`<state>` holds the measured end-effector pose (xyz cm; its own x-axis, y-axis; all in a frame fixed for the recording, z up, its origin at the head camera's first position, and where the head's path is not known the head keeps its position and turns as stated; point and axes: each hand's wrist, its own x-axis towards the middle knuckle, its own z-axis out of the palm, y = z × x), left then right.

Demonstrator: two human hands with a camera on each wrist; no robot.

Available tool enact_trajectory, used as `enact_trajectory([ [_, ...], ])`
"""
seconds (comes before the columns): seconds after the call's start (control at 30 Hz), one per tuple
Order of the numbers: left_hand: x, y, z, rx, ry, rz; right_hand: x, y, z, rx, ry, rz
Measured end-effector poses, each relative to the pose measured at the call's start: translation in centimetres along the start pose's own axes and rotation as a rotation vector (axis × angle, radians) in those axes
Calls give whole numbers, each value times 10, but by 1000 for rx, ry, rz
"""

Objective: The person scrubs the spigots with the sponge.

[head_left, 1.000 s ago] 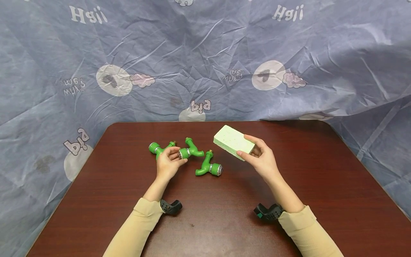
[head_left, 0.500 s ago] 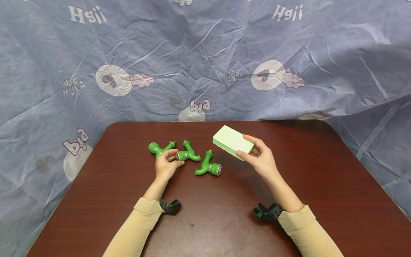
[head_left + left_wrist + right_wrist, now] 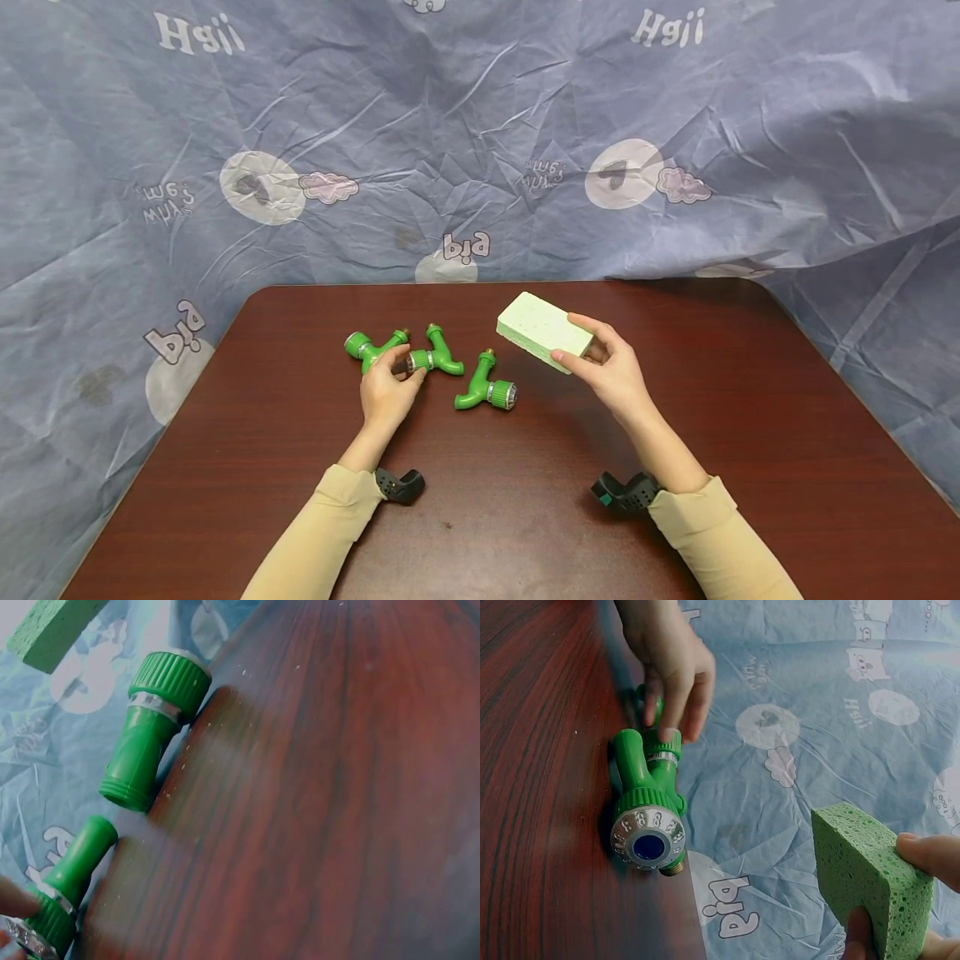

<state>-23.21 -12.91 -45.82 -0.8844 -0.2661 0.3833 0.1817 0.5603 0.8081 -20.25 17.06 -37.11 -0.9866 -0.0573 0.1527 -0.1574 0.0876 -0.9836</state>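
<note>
Presently: one green sponge (image 3: 542, 327), clamped in my right hand (image 3: 615, 367) and jutting forward-left of it; one green faucet (image 3: 442, 352), knob (image 3: 422, 360) pinched in my left hand (image 3: 386, 393), spout (image 3: 454, 368) to its right.

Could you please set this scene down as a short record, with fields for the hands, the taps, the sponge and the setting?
Left hand: pinches the middle tap at its knob
Right hand: grips the sponge at one end
Taps: three, all green; left tap partly hidden by the left hand, right tap untouched
Sponge: light green, rectangular, above the table
Table: dark reddish brown
Backdrop: creased blue-grey cloth, printed
</note>
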Motion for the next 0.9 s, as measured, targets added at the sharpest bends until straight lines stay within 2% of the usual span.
enact_trajectory([
  [0.07,0,2,0,11,69,96,0,0,0,4,-2,-3],
  [0.13,-1,6,0,-14,127,178,0,0,0,7,-4,-3],
  [0.17,-1,8,1,-33,147,210,0,0,0,8,-4,-2],
  [0.23,-3,13,3,-80,149,259,0,0,0,10,-5,-1],
  [0.3,-5,19,5,-127,107,290,0,0,0,12,-6,2],
  [0.4,-10,28,8,-168,-17,320,0,-1,0,14,-9,4],
  [0.5,-15,32,10,-142,-138,342,0,-1,0,20,-10,4],
  [0.6,-20,35,12,-111,-210,350,0,-1,0,27,-6,1],
  [0.73,-23,33,15,-126,-278,315,0,-1,-1,32,-1,-3],
  [0.9,-26,29,17,-118,-382,228,1,0,-1,39,0,-6],
])
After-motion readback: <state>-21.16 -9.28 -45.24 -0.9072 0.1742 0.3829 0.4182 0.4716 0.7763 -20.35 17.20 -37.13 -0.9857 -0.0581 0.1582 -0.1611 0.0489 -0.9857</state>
